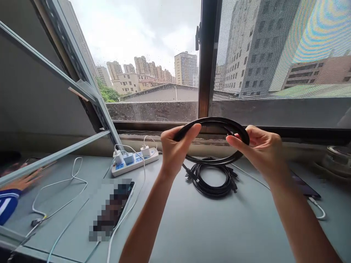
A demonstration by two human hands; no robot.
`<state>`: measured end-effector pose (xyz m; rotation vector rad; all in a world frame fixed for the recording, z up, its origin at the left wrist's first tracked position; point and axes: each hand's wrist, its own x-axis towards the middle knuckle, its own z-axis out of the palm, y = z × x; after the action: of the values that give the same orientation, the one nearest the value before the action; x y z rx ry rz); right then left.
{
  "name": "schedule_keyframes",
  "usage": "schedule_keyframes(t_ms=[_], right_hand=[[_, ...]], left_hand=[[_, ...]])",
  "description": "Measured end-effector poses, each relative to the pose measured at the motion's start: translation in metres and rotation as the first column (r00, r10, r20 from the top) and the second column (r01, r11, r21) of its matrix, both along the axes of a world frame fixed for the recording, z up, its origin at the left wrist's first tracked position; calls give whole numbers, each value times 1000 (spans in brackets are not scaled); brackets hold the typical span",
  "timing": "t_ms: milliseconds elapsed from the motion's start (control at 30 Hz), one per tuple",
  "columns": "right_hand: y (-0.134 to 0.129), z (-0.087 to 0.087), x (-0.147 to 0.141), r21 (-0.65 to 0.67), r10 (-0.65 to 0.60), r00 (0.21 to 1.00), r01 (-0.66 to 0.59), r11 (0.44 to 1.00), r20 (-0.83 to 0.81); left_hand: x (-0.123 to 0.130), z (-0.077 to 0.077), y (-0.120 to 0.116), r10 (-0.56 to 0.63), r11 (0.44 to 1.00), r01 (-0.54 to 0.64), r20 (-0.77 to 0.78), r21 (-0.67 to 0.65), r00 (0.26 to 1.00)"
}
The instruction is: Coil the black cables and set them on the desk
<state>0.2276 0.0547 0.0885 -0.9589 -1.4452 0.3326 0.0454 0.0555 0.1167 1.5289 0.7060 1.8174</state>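
A black cable wound into a coil (216, 121) is held up above the table between both hands. My left hand (178, 146) is closed round the coil's left side, its thumb lying along the near face. At the right side of the coil, my right hand (259, 146) pinches it, thumb in front and fingers partly hidden behind. Beneath and a little beyond the held coil, a second coiled black cable (212, 193) lies on the table, its dark connectors showing at the left and right.
A white power strip (135, 164) with plugged-in chargers stands by the window. Left lies a phone (120, 208), its screen blurred out, among white cables (144, 179). A dark tablet-like device (305, 184) is at right. Beyond a metal frame (82, 73), another person's hand (26, 180) shows.
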Motion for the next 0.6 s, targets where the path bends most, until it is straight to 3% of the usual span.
schedule_keyframes(t_ms=[133, 333, 600], right_hand=[[-3, 3, -3, -112, 158, 984, -167, 980, -84], [1, 4, 8, -212, 325, 942, -334, 918, -80], [-6, 5, 15, -353, 559, 816, -572, 740, -151]], left_hand=[[1, 0, 0, -54, 997, 58, 78, -57, 996], [3, 0, -1, -132, 987, 133, 26, -88, 991], [-3, -4, 15, -144, 986, 140, -33, -88, 989]])
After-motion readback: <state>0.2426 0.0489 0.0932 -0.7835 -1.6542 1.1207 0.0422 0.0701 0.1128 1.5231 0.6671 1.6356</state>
